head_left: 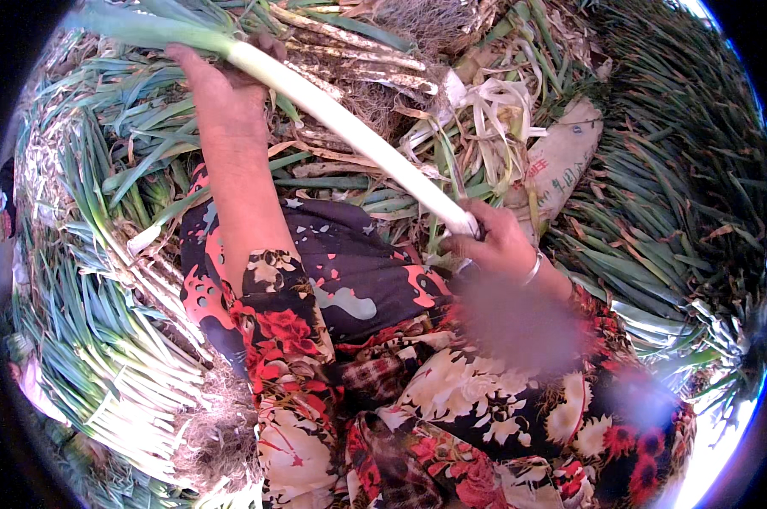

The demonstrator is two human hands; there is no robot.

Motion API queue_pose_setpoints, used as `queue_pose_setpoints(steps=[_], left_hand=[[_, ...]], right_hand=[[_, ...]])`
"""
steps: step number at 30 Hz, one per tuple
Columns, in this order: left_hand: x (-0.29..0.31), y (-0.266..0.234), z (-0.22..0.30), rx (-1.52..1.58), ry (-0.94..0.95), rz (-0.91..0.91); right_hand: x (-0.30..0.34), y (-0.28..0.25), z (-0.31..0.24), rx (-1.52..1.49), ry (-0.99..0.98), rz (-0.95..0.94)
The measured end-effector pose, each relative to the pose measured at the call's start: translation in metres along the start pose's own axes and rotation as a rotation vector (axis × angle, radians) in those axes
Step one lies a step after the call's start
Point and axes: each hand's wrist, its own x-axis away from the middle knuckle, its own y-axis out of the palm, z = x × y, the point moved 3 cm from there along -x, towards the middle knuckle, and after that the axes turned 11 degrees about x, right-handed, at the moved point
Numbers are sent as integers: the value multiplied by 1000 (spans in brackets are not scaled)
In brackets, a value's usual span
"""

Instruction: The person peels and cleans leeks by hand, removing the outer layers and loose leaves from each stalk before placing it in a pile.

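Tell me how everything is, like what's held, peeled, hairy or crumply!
Long green onion: white stalk bare, leaves on, slanting between both hands
Left hand: closed around it near the leaves
Right hand: gripping its base end
Bracelet: worn on the right wrist
Lower-left onions: laid side by side, hairy roots on
Pale onion skins: stripped off, crumpled
Printed sack: lying down, partly covered
Right-hand onion leaves: green, densely heaped

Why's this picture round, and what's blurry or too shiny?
Head view: fisheye lens rounds it, with black corners; head view: a hazy smudge blurs the flowered clothing below the right hand, while the leek looks sharper; head view: glare whitens the lower right rim.
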Motion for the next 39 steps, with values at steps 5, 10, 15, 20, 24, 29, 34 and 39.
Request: queue_pose_setpoints(steps=[5, 10, 15, 20, 24, 29, 34, 39], left_hand=[[-24, -38, -10, -30, -181, 172], [-42, -68, -26, 39, -236, 256], [-40, -91, -61, 116, -369, 295], [-58, -117, -39, -257, -209, 293], [-79, -103, 7, -265, -85, 342], [-55, -58, 9, -241, 47, 335], [-40, -35, -18, -270, -50, 355], [-31, -37, -4, -319, -51, 347]], right_hand=[[-9, 1, -19, 41, 12, 156], [67, -25, -22, 107, -78, 215], [113, -36, -35, 239, 151, 136], [173, -53, -28, 286, 7, 161], [186, -82, 12, 106, 603, 235], [79, -69, 3, 405, 132, 462], [27, -36, -24, 320, -86, 427], [15, -3, -11, 186, -93, 282]])
